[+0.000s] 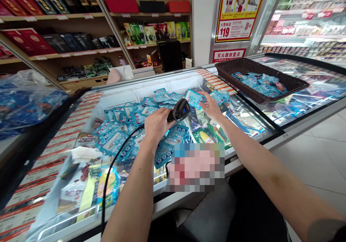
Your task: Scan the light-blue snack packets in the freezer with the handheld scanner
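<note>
My left hand point(156, 123) is wrapped round the handle of a black corded barcode scanner point(180, 109), its head tilted toward the right. Between the fingers of my right hand point(210, 105) is a small blue snack packet point(193, 97), held just past the scanner head with a printed label side showing. Many like packets lie in a loose pile point(116, 141) on the freezer's glass top, under and around my left hand. A few more packets point(217, 97) rest just beyond my right hand. The scanner's black cable point(108, 177) runs down along my left forearm.
A brown woven basket point(289, 85) with several blue packets stands at the right on the freezer glass. A blurred-out patch point(196, 168) covers something at the near edge. Clear plastic bags point(27, 101) sit at far left. Stocked shelves point(151, 14) rise behind, before them a black screen point(170, 56).
</note>
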A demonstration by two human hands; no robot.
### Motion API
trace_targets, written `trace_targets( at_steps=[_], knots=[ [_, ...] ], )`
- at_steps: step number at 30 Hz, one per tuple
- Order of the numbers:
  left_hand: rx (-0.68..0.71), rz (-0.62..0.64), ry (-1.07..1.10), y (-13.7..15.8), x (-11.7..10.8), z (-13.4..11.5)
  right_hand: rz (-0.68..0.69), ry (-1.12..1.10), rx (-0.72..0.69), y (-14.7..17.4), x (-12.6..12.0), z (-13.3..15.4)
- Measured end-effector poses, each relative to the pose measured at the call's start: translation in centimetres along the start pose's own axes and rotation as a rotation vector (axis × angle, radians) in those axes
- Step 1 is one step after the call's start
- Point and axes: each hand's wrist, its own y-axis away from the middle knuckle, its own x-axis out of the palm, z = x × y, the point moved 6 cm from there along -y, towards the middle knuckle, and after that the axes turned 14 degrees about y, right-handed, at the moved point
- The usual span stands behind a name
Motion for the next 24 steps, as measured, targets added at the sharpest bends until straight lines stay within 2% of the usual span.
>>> trace_targets(
  at_steps=[9, 14, 18, 21, 24],
  knots=[
    [-0.035, -0.033, 0.008, 0.1, -0.4, 0.3, -0.01, 0.019, 0.026, -0.4, -0.3, -1.0],
    [-0.084, -0.056, 0.008, 0.2, -0.7, 1.0, -0.052, 0.111, 0.148, -0.6, -1.3, -3.4],
    [-0.1, -0.077, -0.005, 0.2, -1.0, 1.3, -0.058, 0.23, 0.307, 0.0, -2.4, -5.1],
    [-0.103, -0.088, -0.021, 0.2, -1.0, 1.4, -0.144, 0.355, 0.386, 0.7, -3.4, -5.3],
    [-0.117, -0.09, -0.026, 0.2, -1.0, 1.6, -0.235, 0.432, 0.344, 1.0, -3.8, -4.4]
  ],
)
